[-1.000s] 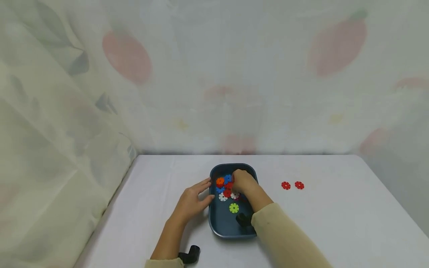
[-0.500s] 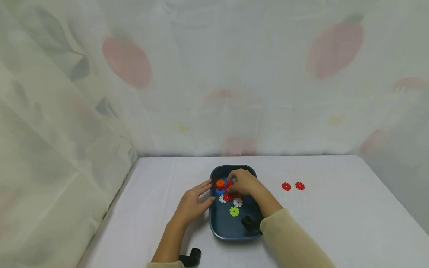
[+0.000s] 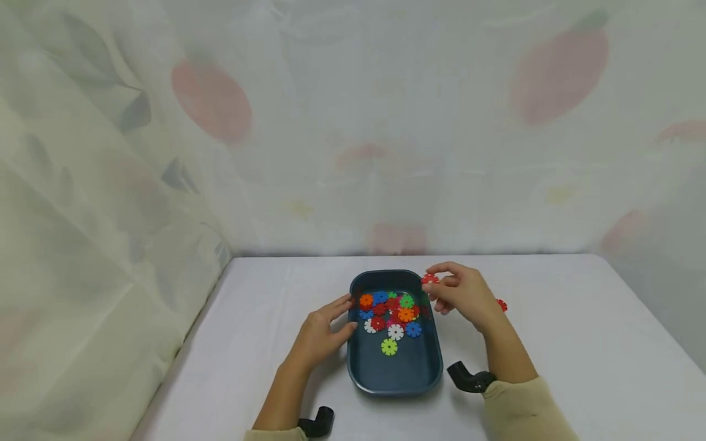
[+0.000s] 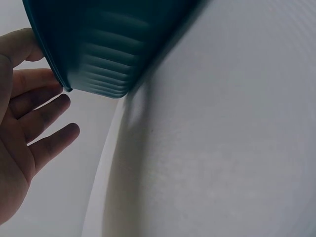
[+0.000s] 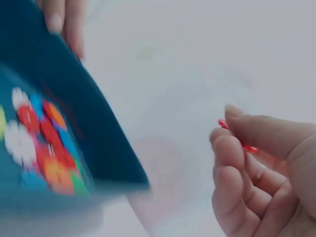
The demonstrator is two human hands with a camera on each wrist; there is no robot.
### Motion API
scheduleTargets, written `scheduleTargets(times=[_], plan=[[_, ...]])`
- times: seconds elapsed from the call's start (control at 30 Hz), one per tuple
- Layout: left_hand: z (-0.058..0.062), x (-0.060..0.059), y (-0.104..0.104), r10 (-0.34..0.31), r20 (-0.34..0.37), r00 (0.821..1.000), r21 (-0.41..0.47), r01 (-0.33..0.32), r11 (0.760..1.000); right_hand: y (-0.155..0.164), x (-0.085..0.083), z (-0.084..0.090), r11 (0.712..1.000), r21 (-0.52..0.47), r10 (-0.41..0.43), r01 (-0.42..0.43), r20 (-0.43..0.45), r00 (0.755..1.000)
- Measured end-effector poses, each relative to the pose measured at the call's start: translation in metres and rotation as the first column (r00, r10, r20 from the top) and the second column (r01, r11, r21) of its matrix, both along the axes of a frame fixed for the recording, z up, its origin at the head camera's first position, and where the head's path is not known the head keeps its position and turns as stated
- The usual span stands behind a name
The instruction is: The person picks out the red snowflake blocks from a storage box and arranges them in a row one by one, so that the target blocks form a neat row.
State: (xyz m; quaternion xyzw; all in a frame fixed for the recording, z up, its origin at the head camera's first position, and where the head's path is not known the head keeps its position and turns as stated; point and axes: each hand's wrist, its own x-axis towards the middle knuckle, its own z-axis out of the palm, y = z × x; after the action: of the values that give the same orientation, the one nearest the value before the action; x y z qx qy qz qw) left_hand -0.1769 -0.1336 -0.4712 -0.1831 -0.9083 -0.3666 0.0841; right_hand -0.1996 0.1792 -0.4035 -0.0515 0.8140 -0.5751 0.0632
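Note:
A dark blue rectangular tray (image 3: pixel 394 375) holds a loose pile of notched plastic discs in red, blue, orange, white and green. My left hand (image 3: pixel 318 334) rests at the tray's left rim, fingers and thumb extended and touching it; the left wrist view shows the fingertips (image 4: pixel 60 101) at that edge. Just beyond the tray's far right corner, my right hand (image 3: pixel 464 295) pinches a red notched disc (image 3: pixel 430 279) between thumb and index finger. In the right wrist view only the edge of this red disc (image 5: pixel 251 148) shows between the digits.
Another red disc (image 3: pixel 502 305) lies on the white tabletop (image 3: pixel 573 343), partly covered by the right hand. A lone yellow-green disc (image 3: pixel 388 347) sits nearer the front of the tray. Patterned cloth (image 3: pixel 309 153) hangs behind the table and along its left side.
My right hand has lifted a red disc out of the tray and moved right, past the rim, uncovering more discs. It now hides one red disc on the table. The left hand stays put.

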Motion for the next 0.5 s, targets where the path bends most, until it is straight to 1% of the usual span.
scheduleTargets(times=[0.07, 0.13, 0.2, 0.3, 0.37, 0.5], plan=[[0.001, 0.0, 0.0, 0.0, -0.01, 1.0, 0.002, 0.0, 1.0, 0.021, 0.002, -0.007, 0.998, -0.015, -0.057, 0.057, -0.01, 0.998], [0.0, 0.0, 0.0, -0.005, -0.017, 1.0, 0.003, 0.006, 1.0, 0.044, 0.005, -0.017, 0.993, -0.024, -0.113, 0.113, -0.008, 0.994], [0.0, 0.001, -0.001, -0.013, -0.02, 1.0, 0.0, 0.013, 1.0, 0.065, 0.009, -0.029, 0.984, -0.017, -0.175, 0.175, 0.015, 0.984], [-0.001, 0.001, -0.001, -0.022, -0.022, 1.0, -0.003, 0.022, 1.0, 0.094, 0.017, -0.043, 0.963, 0.006, -0.268, 0.268, 0.062, 0.961], [-0.001, 0.001, -0.001, -0.016, -0.019, 1.0, -0.009, 0.016, 1.0, 0.107, 0.021, -0.049, 0.948, 0.014, -0.319, 0.319, 0.098, 0.943], [-0.001, 0.002, 0.001, 0.005, -0.003, 1.0, -0.009, -0.005, 1.0, 0.126, 0.024, -0.056, 0.923, 0.035, -0.385, 0.384, 0.155, 0.91]])
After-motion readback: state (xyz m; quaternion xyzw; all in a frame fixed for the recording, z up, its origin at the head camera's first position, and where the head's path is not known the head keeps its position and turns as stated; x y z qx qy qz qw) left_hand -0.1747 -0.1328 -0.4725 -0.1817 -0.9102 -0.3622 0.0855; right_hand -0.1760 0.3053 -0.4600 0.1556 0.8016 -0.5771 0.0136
